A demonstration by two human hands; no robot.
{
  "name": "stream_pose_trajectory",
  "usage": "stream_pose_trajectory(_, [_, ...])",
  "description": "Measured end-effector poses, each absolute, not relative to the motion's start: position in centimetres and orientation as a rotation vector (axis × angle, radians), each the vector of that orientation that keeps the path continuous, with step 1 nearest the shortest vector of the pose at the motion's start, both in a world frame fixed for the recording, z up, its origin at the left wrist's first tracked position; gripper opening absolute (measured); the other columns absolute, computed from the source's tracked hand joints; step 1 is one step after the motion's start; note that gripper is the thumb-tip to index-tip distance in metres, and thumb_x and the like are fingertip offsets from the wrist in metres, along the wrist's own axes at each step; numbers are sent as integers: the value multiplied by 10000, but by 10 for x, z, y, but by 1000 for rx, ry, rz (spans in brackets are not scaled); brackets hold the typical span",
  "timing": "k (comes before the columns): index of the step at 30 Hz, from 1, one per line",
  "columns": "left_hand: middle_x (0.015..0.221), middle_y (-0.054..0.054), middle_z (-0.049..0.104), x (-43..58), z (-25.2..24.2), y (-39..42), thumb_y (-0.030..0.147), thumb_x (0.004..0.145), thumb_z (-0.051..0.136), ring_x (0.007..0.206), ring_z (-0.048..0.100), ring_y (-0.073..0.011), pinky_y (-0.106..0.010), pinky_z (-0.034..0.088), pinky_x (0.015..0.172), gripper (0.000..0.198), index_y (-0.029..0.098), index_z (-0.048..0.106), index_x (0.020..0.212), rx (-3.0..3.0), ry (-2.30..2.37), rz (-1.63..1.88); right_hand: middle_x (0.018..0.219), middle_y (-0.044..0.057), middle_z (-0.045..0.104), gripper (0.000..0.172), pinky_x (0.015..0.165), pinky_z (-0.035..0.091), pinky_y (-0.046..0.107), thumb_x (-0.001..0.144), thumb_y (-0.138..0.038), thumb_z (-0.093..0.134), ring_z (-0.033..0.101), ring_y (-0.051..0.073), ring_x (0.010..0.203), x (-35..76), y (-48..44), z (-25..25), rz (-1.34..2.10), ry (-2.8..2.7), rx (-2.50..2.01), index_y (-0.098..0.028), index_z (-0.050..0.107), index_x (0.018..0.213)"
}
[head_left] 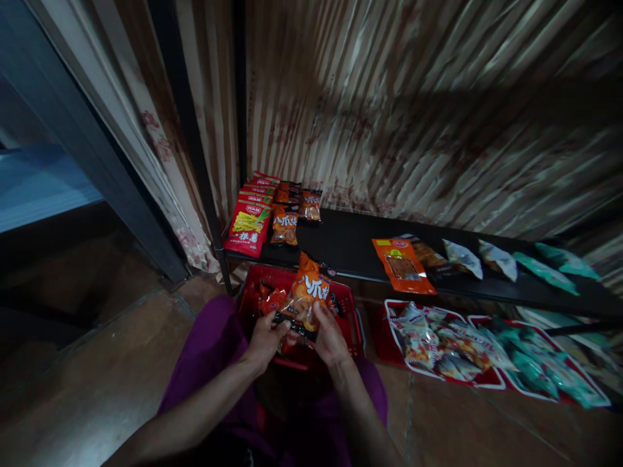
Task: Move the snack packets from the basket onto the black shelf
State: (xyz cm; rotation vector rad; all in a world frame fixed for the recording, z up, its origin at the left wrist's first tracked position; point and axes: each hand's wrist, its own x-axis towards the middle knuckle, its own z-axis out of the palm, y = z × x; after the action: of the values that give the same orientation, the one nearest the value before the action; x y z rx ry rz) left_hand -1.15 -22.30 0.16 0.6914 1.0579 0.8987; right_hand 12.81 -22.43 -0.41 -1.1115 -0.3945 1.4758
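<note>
An orange and black snack bag (311, 290) is held tilted between my two hands, over a red basket (357, 318). My left hand (265, 340) pinches its lower left corner. My right hand (331, 334) grips the right side, with the thumb on the front. Inside the basket, partly hidden by the bag and my hands, lie more red and dark packets (272, 300). On the black shelf (335, 237) behind, similar orange snack bags (285, 226) stand in rows beside several red packets (250, 224).
Farther right on the shelf are an orange packet (403, 264), white bags (462, 257) and green bags (548, 271). Two more baskets on the floor hold white bags (452, 344) and green bags (545, 360). A black shelf post (195, 130) rises at the left, before a pleated curtain (389, 117).
</note>
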Motion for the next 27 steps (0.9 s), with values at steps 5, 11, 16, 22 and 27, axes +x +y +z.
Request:
stream_pose_trajectory(5, [669,-14,687,9,1,-199,299,672,700,501,607,-124,-248,502,523,267,143,598,864,703,1053,925,931,3,739,381,741,543,284,634,-411,808,693,170,807,147,-196,-1,1293,-483,-1169,-248,660,945])
stream_pose_trajectory(11, [617,10,652,52,-4,-144,209,745,619,543,623,-127,-259,525,602,123,159,562,841,715,1020,970,885,-6,739,393,704,548,292,624,-396,808,689,171,742,177,-140,9,1197,-572,-1138,-253,652,955])
stream_pose_trajectory(16, [762,-8,661,88,-5,-85,146,775,571,665,655,-140,-268,541,649,241,171,540,1013,751,1048,1052,904,-2,731,470,725,556,302,614,-378,802,688,179,781,206,-78,15,1062,-649,-1138,-255,643,1039])
stream_pose_trajectory(22, [1194,-146,585,125,-13,-34,147,779,580,1017,613,-188,-326,515,885,542,136,437,1302,1012,1228,1267,1019,-30,712,668,777,550,281,606,-339,797,676,153,862,231,-5,25,961,-737,-1119,-326,553,1228])
stream_pose_trajectory(27, [1496,-157,310,138,-16,-25,100,785,496,1365,339,-268,-450,392,1066,456,147,523,1238,1485,1344,1396,985,-26,718,593,753,551,277,614,-363,793,678,151,837,242,34,24,968,-777,-1136,-317,593,1171])
